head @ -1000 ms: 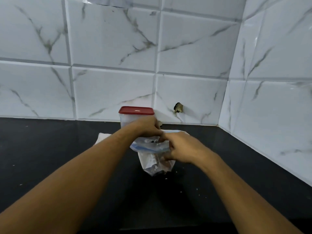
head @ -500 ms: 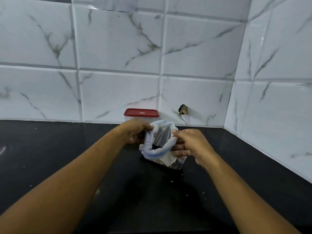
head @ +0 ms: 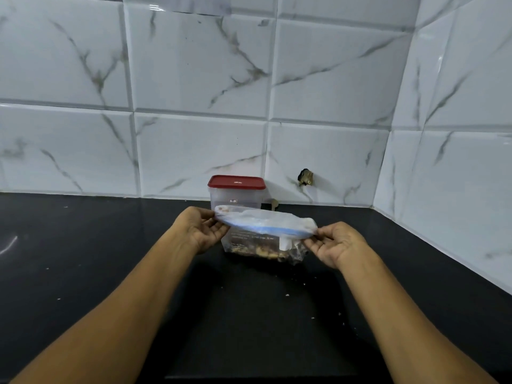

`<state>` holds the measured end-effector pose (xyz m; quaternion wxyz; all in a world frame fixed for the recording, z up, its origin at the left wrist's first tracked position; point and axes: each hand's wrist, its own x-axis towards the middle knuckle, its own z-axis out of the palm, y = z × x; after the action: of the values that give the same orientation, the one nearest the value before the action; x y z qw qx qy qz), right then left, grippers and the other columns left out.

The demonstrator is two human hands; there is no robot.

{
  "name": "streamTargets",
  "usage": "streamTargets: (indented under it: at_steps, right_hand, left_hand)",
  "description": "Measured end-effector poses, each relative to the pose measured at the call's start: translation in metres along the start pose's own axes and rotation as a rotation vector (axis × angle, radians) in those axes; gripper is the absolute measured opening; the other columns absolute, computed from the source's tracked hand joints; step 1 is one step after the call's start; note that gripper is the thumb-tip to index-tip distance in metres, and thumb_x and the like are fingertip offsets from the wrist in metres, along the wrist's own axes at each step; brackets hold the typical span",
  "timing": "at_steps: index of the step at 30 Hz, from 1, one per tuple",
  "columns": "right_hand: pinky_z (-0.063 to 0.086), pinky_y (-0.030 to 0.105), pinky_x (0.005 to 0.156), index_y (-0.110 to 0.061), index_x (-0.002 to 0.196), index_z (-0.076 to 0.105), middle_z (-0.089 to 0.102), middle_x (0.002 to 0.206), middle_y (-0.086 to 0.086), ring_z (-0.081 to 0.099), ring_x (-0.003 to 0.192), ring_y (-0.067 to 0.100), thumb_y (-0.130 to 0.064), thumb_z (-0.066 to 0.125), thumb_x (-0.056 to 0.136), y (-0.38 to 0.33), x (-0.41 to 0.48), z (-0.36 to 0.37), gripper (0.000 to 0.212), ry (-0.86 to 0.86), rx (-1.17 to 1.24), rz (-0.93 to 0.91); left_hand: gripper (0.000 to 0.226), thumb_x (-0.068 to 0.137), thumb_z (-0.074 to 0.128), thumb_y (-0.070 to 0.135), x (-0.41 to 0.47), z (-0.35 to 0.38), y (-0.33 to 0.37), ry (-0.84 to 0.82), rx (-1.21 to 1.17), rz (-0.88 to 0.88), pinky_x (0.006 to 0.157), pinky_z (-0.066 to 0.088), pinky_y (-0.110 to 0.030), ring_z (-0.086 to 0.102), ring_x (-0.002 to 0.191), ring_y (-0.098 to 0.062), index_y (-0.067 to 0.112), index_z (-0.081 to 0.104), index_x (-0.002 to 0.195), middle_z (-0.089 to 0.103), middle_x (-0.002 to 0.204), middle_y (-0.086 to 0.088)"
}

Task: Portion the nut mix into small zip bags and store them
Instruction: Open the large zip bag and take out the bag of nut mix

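Note:
A clear zip bag (head: 266,239) with a blue zip strip stands on the black counter (head: 249,314), with nut mix in its bottom. My left hand (head: 198,230) pinches the left end of the bag's top. My right hand (head: 333,242) pinches the right end. The top is stretched flat between the two hands. Right behind the bag stands a clear plastic container with a red lid (head: 237,182); the bag hides its lower part.
White marble-look tiled walls meet in a corner at the back right. A small brown thing (head: 273,203) lies by the wall right of the container. A dark fitting (head: 304,177) sticks out of the back wall. Crumbs dot the counter in front of the bag.
The bag's mouth gaped open between my hands; now the hands have moved apart and pulled the top flat and wide. The view has come closer to the counter.

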<state>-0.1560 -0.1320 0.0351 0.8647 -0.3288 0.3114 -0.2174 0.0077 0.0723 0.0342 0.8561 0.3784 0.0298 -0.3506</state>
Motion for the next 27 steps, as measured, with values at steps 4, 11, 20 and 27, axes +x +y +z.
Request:
streamTargets:
  at_steps: [4,11,20,27]
  right_hand:
    - [0.047,0.050,0.096,0.006,0.105,0.055,0.059,0.133,0.022,0.057,0.131,0.037,0.006,0.029,0.105,-0.002,0.006,0.000,0.026,0.044,0.103,0.050]
    - [0.046,0.052,0.065,0.009,0.092,0.055,0.061,0.098,0.025,0.060,0.084,0.039,0.001,0.037,0.100,-0.008,-0.005,0.009,0.021,-0.006,0.022,0.027]
    - [0.051,0.033,0.077,-0.020,0.098,0.064,0.069,0.105,0.002,0.065,0.096,0.019,-0.026,0.073,0.094,-0.011,-0.006,-0.013,0.012,0.225,-0.977,-0.852]
    - [0.055,0.028,0.055,-0.032,0.120,0.059,0.072,0.083,0.000,0.066,0.061,0.012,-0.026,0.071,0.096,0.025,-0.039,0.007,0.027,-0.280,-1.434,-0.719]
  left_hand:
    - [0.019,0.101,0.047,0.006,-0.002,-0.006,0.000,0.006,-0.034,0.003,0.069,0.059,-0.039,0.068,0.081,-0.028,0.002,0.058,0.115,0.066,0.095,-0.016]
    - [0.017,0.090,0.065,0.007,-0.005,-0.014,-0.005,0.025,0.283,0.017,0.060,0.063,-0.034,0.069,0.074,-0.023,0.002,0.061,0.105,0.067,0.084,-0.011]
    - [0.025,0.093,0.070,0.038,-0.001,-0.015,0.009,0.163,1.282,0.613,0.072,0.054,-0.040,0.064,0.078,-0.024,0.013,0.072,0.093,0.071,0.089,-0.009]
    - [0.028,0.097,0.067,0.036,0.013,0.045,-0.008,-0.236,1.913,0.724,0.090,0.050,-0.029,0.064,0.102,-0.013,0.018,0.072,0.117,0.072,0.111,0.004]
